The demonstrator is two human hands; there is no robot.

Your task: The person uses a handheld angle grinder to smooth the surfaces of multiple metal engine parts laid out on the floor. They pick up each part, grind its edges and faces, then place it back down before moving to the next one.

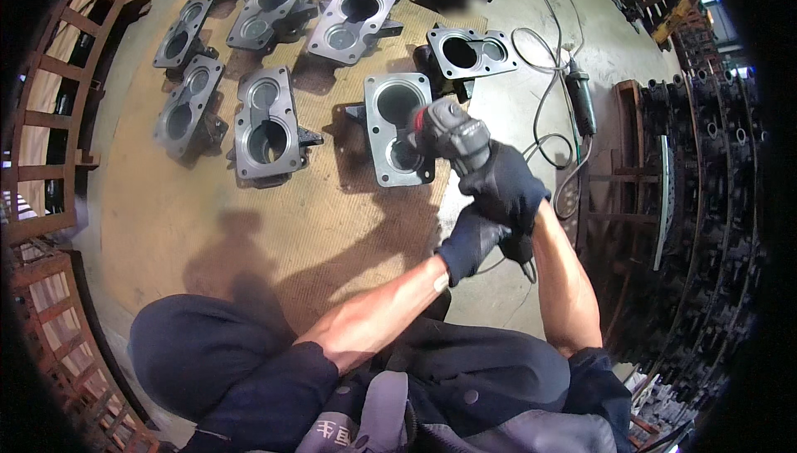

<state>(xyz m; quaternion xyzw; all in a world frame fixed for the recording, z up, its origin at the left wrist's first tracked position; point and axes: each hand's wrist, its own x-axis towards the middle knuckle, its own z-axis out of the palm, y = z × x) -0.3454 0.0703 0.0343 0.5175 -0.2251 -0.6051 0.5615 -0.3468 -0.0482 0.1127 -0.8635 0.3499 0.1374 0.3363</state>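
Note:
Both of my hands wear dark gloves and are closed around an angle grinder (455, 131). My right hand (508, 186) grips its body, close behind the head. Just below it, my left hand (473, 244) wraps the rear end, with its fingertips partly hidden. The grinder's head, with a red patch at its left side, overlaps the right edge of a grey metal casting (378, 142) with two round bores. From this angle I cannot tell whether the disc touches the metal. Another two-bore casting (463, 53) lies just beyond the grinder.
More castings (267, 125) stand in rows on a tan ribbed mat (199, 229). A second corded power tool (580, 97) lies on the right with looping cables (538, 112). Stacked dark metal parts (706, 204) line the right; brown slatted crates (50, 146) line the left.

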